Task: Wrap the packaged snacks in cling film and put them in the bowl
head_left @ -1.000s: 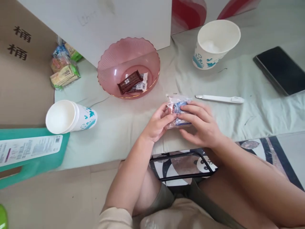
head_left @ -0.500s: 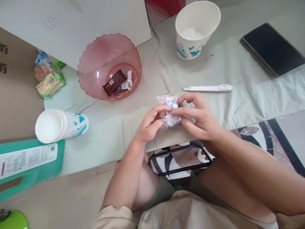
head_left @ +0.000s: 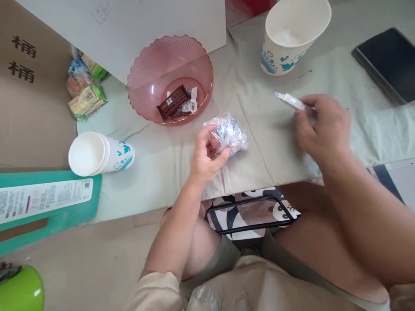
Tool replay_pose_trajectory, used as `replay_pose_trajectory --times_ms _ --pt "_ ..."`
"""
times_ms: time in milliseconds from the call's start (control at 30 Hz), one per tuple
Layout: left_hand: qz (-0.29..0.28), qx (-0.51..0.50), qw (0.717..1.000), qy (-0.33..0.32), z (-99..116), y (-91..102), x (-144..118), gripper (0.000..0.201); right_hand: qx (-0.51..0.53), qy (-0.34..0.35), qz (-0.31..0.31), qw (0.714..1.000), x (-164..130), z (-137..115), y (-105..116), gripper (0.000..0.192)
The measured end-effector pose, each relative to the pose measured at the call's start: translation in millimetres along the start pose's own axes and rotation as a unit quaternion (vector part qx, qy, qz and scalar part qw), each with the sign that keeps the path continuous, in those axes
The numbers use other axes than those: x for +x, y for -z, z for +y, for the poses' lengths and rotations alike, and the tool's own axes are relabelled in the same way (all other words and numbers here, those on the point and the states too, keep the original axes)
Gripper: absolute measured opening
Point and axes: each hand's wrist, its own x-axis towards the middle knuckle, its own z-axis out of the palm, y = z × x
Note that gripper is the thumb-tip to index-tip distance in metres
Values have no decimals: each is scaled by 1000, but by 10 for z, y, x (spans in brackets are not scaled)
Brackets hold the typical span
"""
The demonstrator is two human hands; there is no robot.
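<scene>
In my left hand (head_left: 207, 153) is a small clear plastic packet (head_left: 231, 134) with blue and white printing, its thumb and fingers closed on the near left side. What lies inside the packet is hard to make out. To the right, my right hand (head_left: 327, 125) grips a white utility knife (head_left: 293, 102) by its handle, the blade end pointing left and away from me. Just behind the packet stands a pink ribbed glass bowl (head_left: 142, 69), holding a brown wrapped snack bar (head_left: 173, 102) and a white wrapped one (head_left: 193, 100).
A paper cup (head_left: 282, 56) with clear plastic inside stands at the back, a dark phone-like slab (head_left: 389, 62) to its right. Stacked paper cups (head_left: 118, 155) lie at left by a green container (head_left: 94, 207). Bagged snacks (head_left: 87, 101) rest against the cardboard box (head_left: 35, 116).
My right hand has left the packet, moved right and picked up the utility knife from the cloth. My left hand still holds the packet. The whole view has shifted slightly.
</scene>
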Motion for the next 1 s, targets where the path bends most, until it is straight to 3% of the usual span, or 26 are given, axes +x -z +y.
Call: replay_pose_trajectory --times_ms 67,133,200,267,467,667,833,1000 --pt "-12 28 999 -27 -88 0 -1 60 176 -19 -59 982 -136 -262 17 17" --pt "-20 58 995 -76 -200 -6 13 61 331 -68 -214 916 -272 -519 17 25" --pt "-30 79 988 -129 -300 -17 35 63 393 -111 -318 856 -363 -706 5 30" --pt "-45 94 982 -156 -361 -29 51 65 415 -146 -346 829 -398 -798 -11 32" --pt "-63 145 971 -182 -370 -49 29 69 412 -250 -337 809 -370 -792 -19 24" --pt "-22 143 974 -174 -321 -68 5 70 369 -268 -381 804 -375 -797 37 27" --pt "20 85 987 -137 -228 7 -15 73 340 -250 -422 802 -359 -768 143 25" --pt "78 64 990 -95 -117 117 -28 82 247 -165 -499 814 -304 -594 340 33"
